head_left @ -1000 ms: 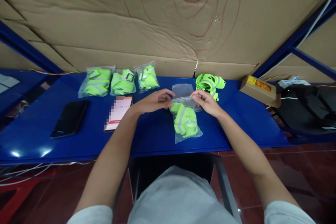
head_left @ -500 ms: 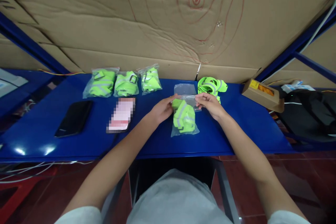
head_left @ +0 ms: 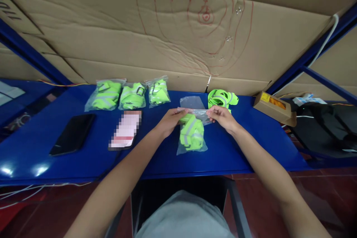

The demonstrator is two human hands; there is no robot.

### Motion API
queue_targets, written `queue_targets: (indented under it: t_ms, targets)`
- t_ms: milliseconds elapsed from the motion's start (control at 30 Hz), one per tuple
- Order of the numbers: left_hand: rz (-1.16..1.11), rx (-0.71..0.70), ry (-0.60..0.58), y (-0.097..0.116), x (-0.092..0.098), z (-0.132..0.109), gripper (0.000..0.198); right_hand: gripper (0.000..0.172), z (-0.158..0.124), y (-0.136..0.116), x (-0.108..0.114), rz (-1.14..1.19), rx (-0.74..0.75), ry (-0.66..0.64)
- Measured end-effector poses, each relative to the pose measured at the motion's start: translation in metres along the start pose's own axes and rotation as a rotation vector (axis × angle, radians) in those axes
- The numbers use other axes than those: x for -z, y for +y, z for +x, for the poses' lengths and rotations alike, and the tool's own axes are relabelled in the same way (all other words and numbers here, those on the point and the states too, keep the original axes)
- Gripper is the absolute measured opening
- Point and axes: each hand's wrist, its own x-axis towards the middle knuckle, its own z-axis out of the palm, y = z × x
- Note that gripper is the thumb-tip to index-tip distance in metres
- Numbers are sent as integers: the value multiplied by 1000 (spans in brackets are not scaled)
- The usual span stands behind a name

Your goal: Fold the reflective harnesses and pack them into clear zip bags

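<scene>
A clear zip bag [head_left: 192,151] hangs between my hands over the blue table, its top edge stretched sideways. Inside it lies a folded neon-green reflective strap [head_left: 192,134] with a grey stripe. My left hand [head_left: 170,122] pinches the left end of the bag's top edge. At the right end, my right hand [head_left: 223,117] pinches the same edge between thumb and fingers. Just behind the bag, a flat clear plastic bag [head_left: 192,102] rests on the table. Loose neon-green straps [head_left: 221,98] lie in a heap beyond my right hand.
Three bagged green straps [head_left: 132,96] stand along the back left. A black phone [head_left: 73,134] and a phone with a blurred screen [head_left: 126,130] lie on the blue table [head_left: 156,161]. At right are a small cardboard box [head_left: 272,107] and a black bag [head_left: 326,126]. Cardboard [head_left: 111,37] lines the back.
My left hand has slid outward to the left, and the bag's top edge now looks straighter and wider between my hands. The whole view has shifted slightly.
</scene>
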Motion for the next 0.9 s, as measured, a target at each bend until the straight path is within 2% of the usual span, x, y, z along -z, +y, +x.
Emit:
queue_targets:
  t_ms: [200,500,900]
  targets:
    - [65,-59,-29,1,-1,0,54,43,-5,5,-6,58,-17,5]
    - [171,-82,-52,-1,-7,-4,52,43,-12,8,-10,-71,107,37]
    - [336,-172,-22,-12,-19,-6,34,36,-15,8,-14,-217,128,-97]
